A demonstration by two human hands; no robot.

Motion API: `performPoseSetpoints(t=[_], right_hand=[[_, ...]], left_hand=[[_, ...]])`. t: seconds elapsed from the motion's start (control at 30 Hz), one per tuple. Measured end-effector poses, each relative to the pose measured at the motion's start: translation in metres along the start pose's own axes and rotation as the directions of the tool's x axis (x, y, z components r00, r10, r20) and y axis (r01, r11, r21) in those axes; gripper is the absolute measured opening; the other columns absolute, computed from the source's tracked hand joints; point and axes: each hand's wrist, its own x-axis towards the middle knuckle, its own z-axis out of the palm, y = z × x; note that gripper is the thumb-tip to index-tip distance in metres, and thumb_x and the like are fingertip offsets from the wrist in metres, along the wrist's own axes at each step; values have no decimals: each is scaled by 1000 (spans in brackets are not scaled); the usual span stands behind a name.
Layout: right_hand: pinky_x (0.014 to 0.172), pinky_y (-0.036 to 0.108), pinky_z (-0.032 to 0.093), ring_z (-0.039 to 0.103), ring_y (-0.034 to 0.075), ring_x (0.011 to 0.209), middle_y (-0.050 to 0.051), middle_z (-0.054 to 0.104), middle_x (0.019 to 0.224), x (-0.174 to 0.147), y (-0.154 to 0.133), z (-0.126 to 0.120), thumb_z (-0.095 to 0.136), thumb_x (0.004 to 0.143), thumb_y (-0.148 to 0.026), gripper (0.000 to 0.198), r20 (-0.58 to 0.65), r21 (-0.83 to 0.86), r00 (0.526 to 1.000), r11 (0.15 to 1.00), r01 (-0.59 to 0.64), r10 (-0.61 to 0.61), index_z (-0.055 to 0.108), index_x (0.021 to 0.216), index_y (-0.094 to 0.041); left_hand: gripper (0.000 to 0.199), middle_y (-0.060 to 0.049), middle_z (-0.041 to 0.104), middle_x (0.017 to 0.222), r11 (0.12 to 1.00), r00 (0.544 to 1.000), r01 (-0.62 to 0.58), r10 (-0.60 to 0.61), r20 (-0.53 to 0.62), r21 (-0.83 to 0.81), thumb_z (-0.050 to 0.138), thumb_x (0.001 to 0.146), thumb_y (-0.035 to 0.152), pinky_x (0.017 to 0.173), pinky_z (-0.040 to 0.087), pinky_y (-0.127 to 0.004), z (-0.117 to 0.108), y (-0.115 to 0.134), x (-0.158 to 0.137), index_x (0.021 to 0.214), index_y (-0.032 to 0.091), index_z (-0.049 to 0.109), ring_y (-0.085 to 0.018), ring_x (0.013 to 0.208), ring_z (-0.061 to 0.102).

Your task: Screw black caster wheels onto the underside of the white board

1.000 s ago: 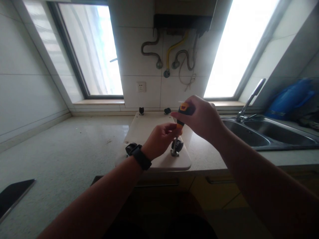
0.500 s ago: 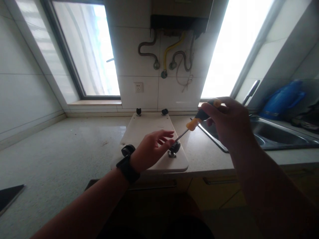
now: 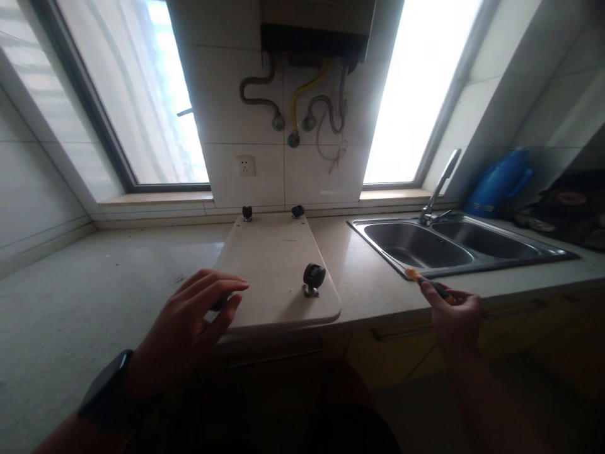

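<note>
A white board [image 3: 269, 271] lies on the counter with black casters fixed to its corners. My left hand [image 3: 193, 315], with a dark watch at its wrist, is at the front left corner. Its thumb and fingers curl around the dark caster [image 3: 222, 301] there, which is mostly hidden by the hand. The front right caster [image 3: 314, 277] stands upright on its metal mount, untouched. Out to the right, over the counter's front edge, my right hand [image 3: 456, 318] is closed on a black and yellow screwdriver [image 3: 437, 289]; its shaft does not show clearly.
Two more casters, a left one [image 3: 247, 212] and a right one [image 3: 297, 211], sit at the board's far end near the wall. A double sink [image 3: 411, 243] with a tap [image 3: 439, 189] is to the right. Behind it stands a blue jug [image 3: 498, 183].
My left hand has left the front right caster and moved to the front left one. My right hand has drawn the screwdriver away, down and right. The camera view has turned slightly right.
</note>
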Motion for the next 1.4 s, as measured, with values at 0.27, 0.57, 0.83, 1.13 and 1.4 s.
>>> performPoseSetpoints(t=[0.27,0.57,0.83,1.13,1.4], right_hand=[[77,47,52,68,30,83,15,70,105,-8,42,5,73,71,-65,54,31,-338,996,937,86,-81,43,94,-25],[81,47,48,55,31,90,17,58,103,6,54,13,57,83,-56,39,141,-520,971,820,240,-195,52,101,-21],[79,44,48,57,31,89,18,60,107,10,54,14,59,82,-49,42,159,-579,967,774,255,-200,58,110,-18],[80,44,48,60,33,93,16,63,104,10,53,13,56,83,-51,46,231,-639,955,712,292,-184,60,114,-17],[80,46,48,60,36,96,16,62,104,9,56,17,55,83,-54,50,269,-682,942,651,335,-204,59,117,-18]], left_hand=[[17,-2,73,109,990,985,140,-141,-98,-22,59,96,27,92,54,-42,-2,-21,-14,108,30,71,-26,105,67],[20,-3,73,110,936,916,345,-353,-188,-76,56,97,39,93,53,-43,-11,-27,-19,105,28,71,-27,105,67],[32,-2,75,108,827,802,534,-561,-206,-174,51,98,52,91,53,-43,-11,-46,-21,103,28,72,-30,104,69],[37,-7,74,110,684,685,605,-708,-172,-408,53,94,51,85,56,-39,10,-87,-30,101,20,71,-30,106,68],[38,-9,76,100,510,595,694,-804,6,-509,65,85,47,81,57,-38,35,-101,-44,108,16,67,-27,93,71]])
